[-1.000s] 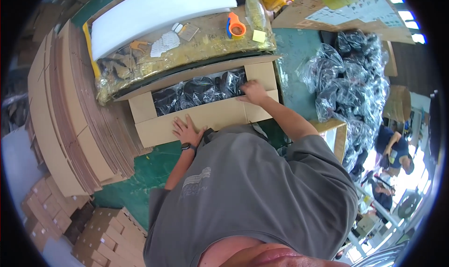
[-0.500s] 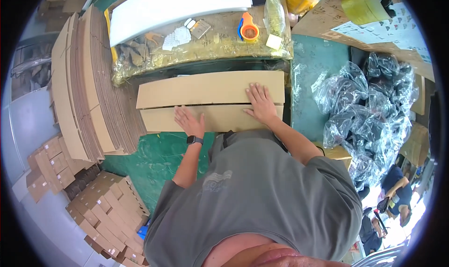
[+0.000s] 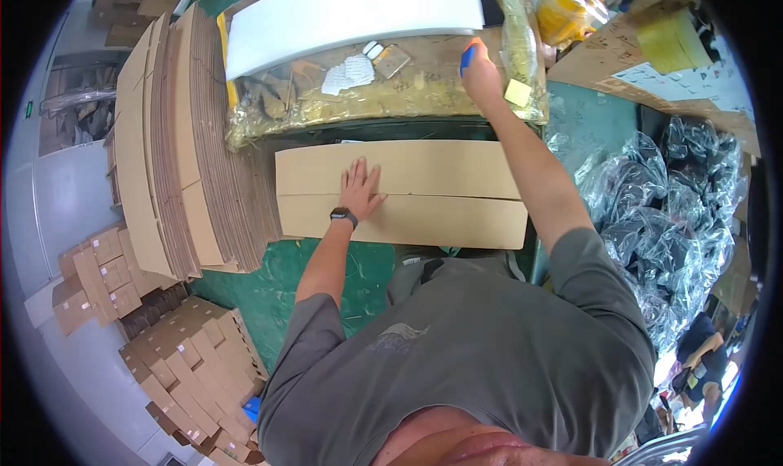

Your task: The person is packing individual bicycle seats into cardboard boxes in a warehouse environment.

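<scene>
The box (image 3: 400, 193) lies closed on the green table (image 3: 326, 278), flaps folded flat and meeting at a centre seam. The left hand (image 3: 359, 187) is laid palm-down across that seam, fingers spread, pressing the flaps shut; nothing is pinched. The right hand (image 3: 481, 70) is stretched far forward over the bench behind the box and closed around a blue and orange tape dispenser (image 3: 467, 56). Most of the dispenser is hidden by the fingers, so how firmly it is gripped cannot be told.

A flat white sheet (image 3: 351, 9) lies on the bench, and a plastic-covered tray (image 3: 326, 99) of small parts sits just behind the box. Stacked flat cartons (image 3: 175, 140) stand to the left, and clear bags (image 3: 677, 197) of dark items are piled to the right.

Risks, as judged: only one hand is pressed near the left of the seam, so the right ends of the flaps could spring up. With the reach this long, weight could be shifted off the left hand and the box slid on the table. The dispenser could be dragged across the tray's plastic cover, and loose parts could be knocked.
</scene>
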A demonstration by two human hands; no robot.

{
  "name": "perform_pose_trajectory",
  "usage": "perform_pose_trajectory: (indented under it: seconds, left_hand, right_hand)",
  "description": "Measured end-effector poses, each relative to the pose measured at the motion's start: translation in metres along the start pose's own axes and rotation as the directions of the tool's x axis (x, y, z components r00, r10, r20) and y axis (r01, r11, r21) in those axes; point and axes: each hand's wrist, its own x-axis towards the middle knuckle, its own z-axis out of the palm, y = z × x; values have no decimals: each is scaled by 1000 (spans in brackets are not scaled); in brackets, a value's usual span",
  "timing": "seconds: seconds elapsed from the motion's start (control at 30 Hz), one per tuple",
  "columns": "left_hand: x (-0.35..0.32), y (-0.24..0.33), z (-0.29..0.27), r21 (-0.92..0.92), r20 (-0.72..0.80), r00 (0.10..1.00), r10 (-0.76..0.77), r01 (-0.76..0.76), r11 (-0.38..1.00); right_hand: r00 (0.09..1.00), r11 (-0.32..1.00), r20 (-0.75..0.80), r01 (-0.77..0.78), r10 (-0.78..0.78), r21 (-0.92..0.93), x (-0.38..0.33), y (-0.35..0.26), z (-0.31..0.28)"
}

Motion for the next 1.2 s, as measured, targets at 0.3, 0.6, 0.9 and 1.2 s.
perform_pose_trajectory:
  seconds: [0.3,0.6,0.9,1.2]
  left_hand:
    - [72,-14,-61,65,189,958,216,-231,971]
    - [-12,0,-65,3,47,967,250,-251,968]
    - [27,-34,-35,35,62,972,227,-230,973]
    - [62,-38,-40,7,128,954,271,-274,962]
  right_hand:
    - [950,721,269,-296,156,626,-216,-31,-49]
    - [780,959,577,-104,243,-263,-105,-145,96]
    - [951,975,262,197,-165,-102,-232,-134,50]
    - [933,962,240,-253,270,-99,-541,-91,102]
